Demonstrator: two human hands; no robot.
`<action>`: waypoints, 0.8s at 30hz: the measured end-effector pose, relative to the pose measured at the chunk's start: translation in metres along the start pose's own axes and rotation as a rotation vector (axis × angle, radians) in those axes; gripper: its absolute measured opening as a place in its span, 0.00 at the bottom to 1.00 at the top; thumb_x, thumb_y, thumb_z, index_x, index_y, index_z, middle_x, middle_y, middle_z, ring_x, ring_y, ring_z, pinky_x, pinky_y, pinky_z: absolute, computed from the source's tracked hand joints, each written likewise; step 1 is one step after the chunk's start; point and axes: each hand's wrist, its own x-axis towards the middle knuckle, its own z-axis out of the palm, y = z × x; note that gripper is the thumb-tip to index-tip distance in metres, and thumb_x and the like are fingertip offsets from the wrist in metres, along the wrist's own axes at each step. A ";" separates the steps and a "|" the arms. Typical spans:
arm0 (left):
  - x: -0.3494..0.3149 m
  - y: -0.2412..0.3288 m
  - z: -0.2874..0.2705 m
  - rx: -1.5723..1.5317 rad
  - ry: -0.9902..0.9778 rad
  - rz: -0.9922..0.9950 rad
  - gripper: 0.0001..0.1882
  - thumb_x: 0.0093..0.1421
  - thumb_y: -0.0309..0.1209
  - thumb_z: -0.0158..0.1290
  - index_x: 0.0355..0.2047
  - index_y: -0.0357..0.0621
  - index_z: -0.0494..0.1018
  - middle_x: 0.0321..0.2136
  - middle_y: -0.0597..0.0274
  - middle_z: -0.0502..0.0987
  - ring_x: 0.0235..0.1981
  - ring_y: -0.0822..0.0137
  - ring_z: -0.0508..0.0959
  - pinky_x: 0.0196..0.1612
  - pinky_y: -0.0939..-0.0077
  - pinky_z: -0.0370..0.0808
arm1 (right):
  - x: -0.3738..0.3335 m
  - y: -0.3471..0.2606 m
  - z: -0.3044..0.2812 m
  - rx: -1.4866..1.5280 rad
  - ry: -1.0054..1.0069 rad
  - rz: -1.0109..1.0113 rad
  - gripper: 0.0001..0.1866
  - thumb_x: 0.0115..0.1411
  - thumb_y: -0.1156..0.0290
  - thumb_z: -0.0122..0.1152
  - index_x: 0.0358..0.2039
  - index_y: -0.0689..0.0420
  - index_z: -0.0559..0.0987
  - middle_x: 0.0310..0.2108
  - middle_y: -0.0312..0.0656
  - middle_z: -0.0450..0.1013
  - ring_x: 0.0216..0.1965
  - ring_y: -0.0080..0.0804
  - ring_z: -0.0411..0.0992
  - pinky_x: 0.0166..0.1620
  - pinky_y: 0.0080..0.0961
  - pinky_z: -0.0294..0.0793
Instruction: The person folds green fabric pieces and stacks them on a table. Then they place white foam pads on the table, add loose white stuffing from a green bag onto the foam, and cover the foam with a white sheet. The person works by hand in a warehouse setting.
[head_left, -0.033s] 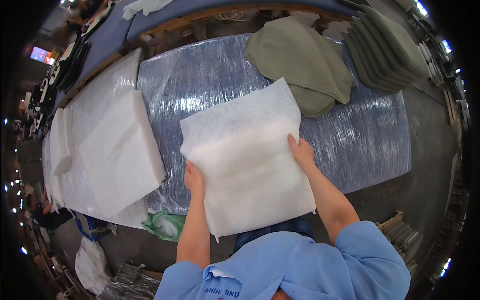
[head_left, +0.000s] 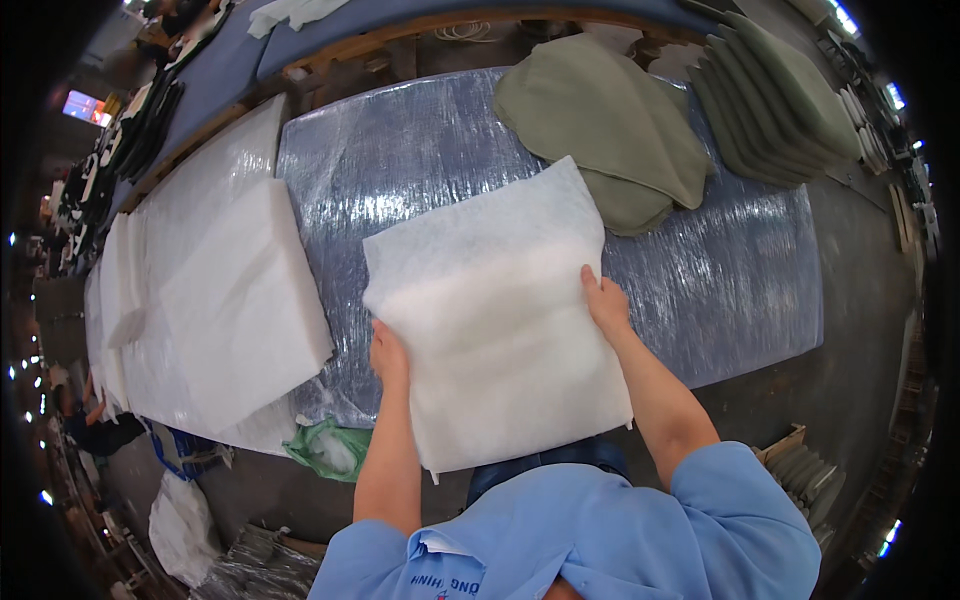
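Note:
A sheet of white fibre wadding (head_left: 505, 340) spans the space between my hands, in front of my body and partly over the plastic-wrapped table. Its far part looks thinner and greyer, its near part thicker and whiter. My left hand (head_left: 388, 352) grips the left edge, with most of its fingers hidden beneath. On the right edge, my right hand (head_left: 606, 303) has its thumb on top and its other fingers out of sight under the wadding. Just beyond the sheet's far right corner lie olive-green fabric covers (head_left: 605, 120).
More white wadding (head_left: 245, 300) is stacked on the left. Several olive-green cushions (head_left: 770, 100) stand in a row at the far right of the wrapped table (head_left: 720, 270). A green bag (head_left: 330, 448) with white stuffing hangs by the near edge. Another person (head_left: 100, 425) is at far left.

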 end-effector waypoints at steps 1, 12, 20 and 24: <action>0.008 -0.004 -0.002 -0.020 0.032 -0.039 0.42 0.73 0.59 0.32 0.59 0.27 0.72 0.57 0.33 0.75 0.62 0.39 0.71 0.65 0.56 0.66 | 0.002 -0.004 0.002 0.034 -0.012 0.019 0.45 0.67 0.30 0.41 0.50 0.66 0.80 0.49 0.62 0.78 0.54 0.63 0.73 0.59 0.48 0.69; 0.053 -0.029 -0.034 -0.537 -0.130 -0.214 0.43 0.72 0.64 0.37 0.61 0.33 0.71 0.52 0.54 0.79 0.46 0.63 0.79 0.50 0.68 0.75 | 0.028 0.015 -0.014 0.489 -0.081 0.114 0.46 0.70 0.31 0.41 0.62 0.65 0.73 0.53 0.51 0.77 0.54 0.44 0.74 0.59 0.39 0.70; 0.087 -0.006 -0.012 -0.524 -0.201 -0.094 0.26 0.68 0.45 0.59 0.52 0.32 0.77 0.45 0.53 0.82 0.43 0.63 0.82 0.46 0.68 0.78 | 0.072 -0.008 -0.008 0.775 -0.161 0.008 0.23 0.70 0.51 0.58 0.45 0.62 0.81 0.31 0.33 0.76 0.28 0.25 0.70 0.33 0.28 0.70; 0.104 -0.010 0.002 -0.402 -0.179 -0.013 0.21 0.67 0.40 0.60 0.48 0.31 0.79 0.41 0.53 0.84 0.38 0.63 0.83 0.42 0.69 0.79 | 0.083 0.005 0.001 0.553 -0.003 -0.087 0.17 0.66 0.57 0.65 0.30 0.59 0.81 0.25 0.32 0.73 0.26 0.23 0.66 0.32 0.29 0.68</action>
